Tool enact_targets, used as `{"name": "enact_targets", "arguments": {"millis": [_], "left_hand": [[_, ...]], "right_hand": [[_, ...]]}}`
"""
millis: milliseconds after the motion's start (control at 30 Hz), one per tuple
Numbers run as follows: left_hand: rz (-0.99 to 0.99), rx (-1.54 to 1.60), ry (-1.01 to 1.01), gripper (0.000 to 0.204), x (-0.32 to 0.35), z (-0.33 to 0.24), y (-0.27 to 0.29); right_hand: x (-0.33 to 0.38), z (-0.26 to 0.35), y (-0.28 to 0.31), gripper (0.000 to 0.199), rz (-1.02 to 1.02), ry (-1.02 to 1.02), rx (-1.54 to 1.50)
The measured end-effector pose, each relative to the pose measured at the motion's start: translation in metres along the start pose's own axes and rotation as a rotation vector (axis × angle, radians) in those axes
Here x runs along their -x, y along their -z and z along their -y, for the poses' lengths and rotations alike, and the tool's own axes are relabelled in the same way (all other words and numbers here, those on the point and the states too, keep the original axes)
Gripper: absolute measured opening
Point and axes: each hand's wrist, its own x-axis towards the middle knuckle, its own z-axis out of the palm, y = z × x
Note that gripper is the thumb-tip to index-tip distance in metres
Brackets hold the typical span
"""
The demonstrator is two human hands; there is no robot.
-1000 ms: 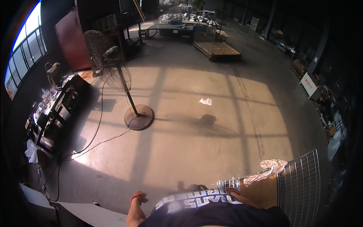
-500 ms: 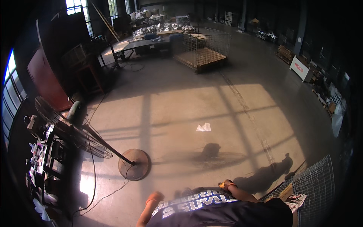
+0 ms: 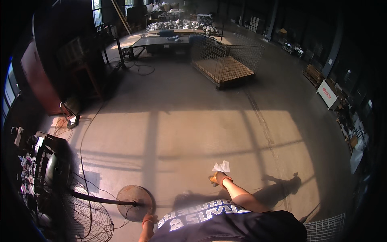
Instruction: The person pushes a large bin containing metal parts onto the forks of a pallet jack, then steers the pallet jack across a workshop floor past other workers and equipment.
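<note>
A pedestal fan [image 3: 86,220] leans at the lower left, its round base [image 3: 135,202] on the concrete floor [image 3: 181,133]; the left hand [image 3: 148,220] hangs just beside that base, fingers curled, holding nothing I can make out; the right hand [image 3: 218,178] reaches toward a white scrap of paper [image 3: 222,166] lying on the sunlit floor, just short of it; whether its fingers are spread or closed cannot be told.

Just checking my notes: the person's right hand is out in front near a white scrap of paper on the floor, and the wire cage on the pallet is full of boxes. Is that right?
Not quite. The head view shows the wire cage empty, with bare boards inside. The rest holds: the right hand is out in front, near the white scrap of paper on the floor.
</note>
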Motion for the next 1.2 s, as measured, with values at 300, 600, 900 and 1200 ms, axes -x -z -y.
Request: {"name": "enact_targets", "arguments": {"millis": [300,600,900,1200], "left_hand": [[0.215,0.031,-0.396,0.016,-0.167,-0.346,0.125],[0.154,-0.287,-0.318,0.005,-0.331,-0.517,0.231],[-0.127,0.589,0.077,0.021,-0.421,-0.648,0.419],[-0.008,-0.46,-0.464,0.026,-0.642,-0.816,0.527]], "right_hand": [[-0.047,-0.103,0.049,0.029,0.053,-0.427,-0.208],[-0.292,0.03,0.226,0.028,0.061,-0.171,0.045],[-0.451,0.451,0.613,0.031,-0.317,0.131,-0.281],[-0.73,0.356,0.612,0.043,-0.112,-0.057,0.226]]}}
